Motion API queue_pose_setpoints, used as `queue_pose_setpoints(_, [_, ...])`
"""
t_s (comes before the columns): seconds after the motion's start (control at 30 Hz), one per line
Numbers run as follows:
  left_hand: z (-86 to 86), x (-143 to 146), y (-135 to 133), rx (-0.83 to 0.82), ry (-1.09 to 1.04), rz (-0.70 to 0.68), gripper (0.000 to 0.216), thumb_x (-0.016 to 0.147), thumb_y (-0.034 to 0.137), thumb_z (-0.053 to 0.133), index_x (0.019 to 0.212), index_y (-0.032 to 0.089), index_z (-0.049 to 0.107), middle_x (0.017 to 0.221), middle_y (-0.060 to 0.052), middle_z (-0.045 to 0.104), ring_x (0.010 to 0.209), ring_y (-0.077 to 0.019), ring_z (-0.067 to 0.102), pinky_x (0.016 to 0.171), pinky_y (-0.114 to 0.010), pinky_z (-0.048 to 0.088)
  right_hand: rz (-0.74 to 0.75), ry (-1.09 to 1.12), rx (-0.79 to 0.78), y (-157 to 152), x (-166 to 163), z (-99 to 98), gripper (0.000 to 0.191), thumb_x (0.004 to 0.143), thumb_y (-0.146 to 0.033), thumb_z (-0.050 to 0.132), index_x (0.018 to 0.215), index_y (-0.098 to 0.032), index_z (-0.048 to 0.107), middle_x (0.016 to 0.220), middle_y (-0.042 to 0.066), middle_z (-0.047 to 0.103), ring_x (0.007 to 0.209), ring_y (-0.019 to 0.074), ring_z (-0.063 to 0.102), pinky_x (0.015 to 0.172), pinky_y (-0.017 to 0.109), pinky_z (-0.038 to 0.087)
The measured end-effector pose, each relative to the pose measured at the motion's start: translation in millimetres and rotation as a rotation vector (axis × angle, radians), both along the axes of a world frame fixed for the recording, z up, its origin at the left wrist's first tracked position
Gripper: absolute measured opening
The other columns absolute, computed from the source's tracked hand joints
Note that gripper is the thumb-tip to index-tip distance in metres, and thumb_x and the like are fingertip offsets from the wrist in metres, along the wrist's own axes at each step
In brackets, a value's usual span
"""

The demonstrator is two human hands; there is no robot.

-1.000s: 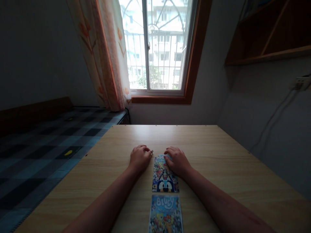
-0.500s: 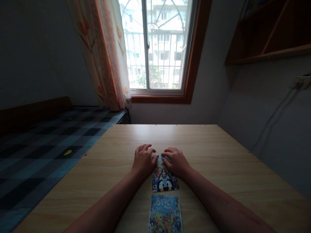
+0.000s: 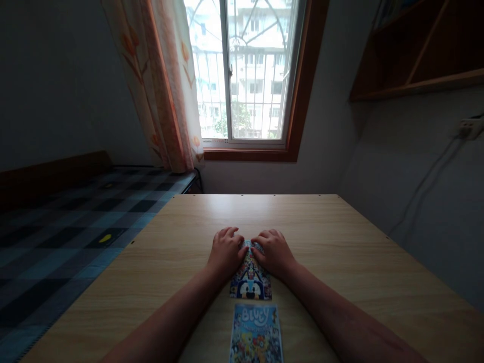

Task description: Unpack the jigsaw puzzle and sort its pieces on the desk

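Flat on the table lies a colourful picture card (image 3: 250, 287) with a blue cartoon dog's face at its near end. My left hand (image 3: 227, 249) is at its upper left corner, fingers bent and thumb on the card's edge. At the upper right corner, my right hand (image 3: 273, 251) has its fingers curled over and its thumb against the printed surface. Both hands cover parts of the far end. Just nearer to me, a second sheet or booklet (image 3: 257, 333) titled "BLUEY" lies untouched, its lower edge cut off by the frame.
The light wooden table (image 3: 340, 232) extends around my arms. A bed with a checked cover (image 3: 86, 217) stands along its left side. Ahead are a curtain (image 3: 166, 85) and a barred window (image 3: 257, 75). A wall shelf (image 3: 419, 83) and a socket with cables (image 3: 467, 128) are at right.
The dog-face card has shifted slightly left and turned straighter, now lined up more closely with the sheet below. My left hand has moved a little to the right, its fingers closer in.
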State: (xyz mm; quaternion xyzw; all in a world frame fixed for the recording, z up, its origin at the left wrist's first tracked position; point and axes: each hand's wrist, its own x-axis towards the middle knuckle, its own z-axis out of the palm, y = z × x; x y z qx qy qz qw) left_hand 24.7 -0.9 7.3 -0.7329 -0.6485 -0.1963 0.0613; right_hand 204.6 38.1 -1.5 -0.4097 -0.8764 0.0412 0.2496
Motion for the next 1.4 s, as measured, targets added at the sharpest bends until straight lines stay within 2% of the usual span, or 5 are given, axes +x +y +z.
queue_pose_setpoints(0.5, [1.1, -0.8, 5.8, -0.1, -0.048, -0.011, 0.019, 0.082, 0.029, 0.063, 0.098, 0.019, 0.07, 0.135, -0.014, 0.059, 0.132, -0.0319, 0.045, 0.112, -0.051, 0.033, -0.002, -0.043, -0.03, -2.1, -1.6, 3.7, 0.022, 0.091, -0.036, 0.06, 0.106, -0.027, 0.074, 0.102, 0.005, 0.07, 0.105, 0.0228, 0.054, 0.099, 0.037, 0.033])
queue_pose_setpoints(0.73, [1.0, 2.8, 2.3, -0.058, 0.007, 0.019, 0.02, 0.084, 0.028, 0.061, 0.098, 0.018, 0.07, 0.14, -0.015, 0.055, 0.137, -0.0339, 0.041, 0.115, -0.056, 0.027, -0.046, -0.057, 0.004, -1.4, -3.3, 1.1, 0.025, 0.091, -0.036, 0.059, 0.109, -0.024, 0.072, 0.102, 0.006, 0.068, 0.102, 0.0234, 0.054, 0.095, 0.037, 0.034])
queue_pose_setpoints(1.13, [-0.8, 4.5, 0.8, -0.03, 0.041, -0.045, 0.021, 0.086, 0.026, 0.057, 0.1, 0.017, 0.071, 0.135, -0.015, 0.06, 0.132, -0.0336, 0.046, 0.113, -0.055, 0.031, -0.117, -0.09, -0.004, -1.6, -5.9, 1.4, 0.024, 0.092, -0.036, 0.056, 0.107, -0.024, 0.071, 0.103, 0.009, 0.066, 0.103, 0.0254, 0.053, 0.093, 0.037, 0.035])
queue_pose_setpoints(1.3, [-0.5, 4.3, -0.5, -0.006, 0.019, -0.058, 0.019, 0.085, 0.025, 0.058, 0.097, 0.017, 0.071, 0.133, -0.015, 0.061, 0.131, -0.0336, 0.047, 0.113, -0.054, 0.031, -0.209, -0.041, -0.01, 4.4, -2.2, -2.7, 0.031, 0.088, -0.021, 0.053, 0.115, -0.022, 0.067, 0.11, 0.01, 0.069, 0.106, 0.0259, 0.053, 0.097, 0.039, 0.032])
queue_pose_setpoints(1.4, [-0.7, 4.1, -0.9, -0.005, -0.006, -0.058, 0.019, 0.085, 0.025, 0.058, 0.097, 0.018, 0.071, 0.132, -0.015, 0.062, 0.131, -0.0335, 0.047, 0.113, -0.055, 0.03, -0.246, -0.002, -0.031, 9.3, 4.7, -2.6, 0.036, 0.082, -0.013, 0.052, 0.113, -0.021, 0.068, 0.112, 0.009, 0.069, 0.107, 0.0252, 0.054, 0.097, 0.038, 0.032])
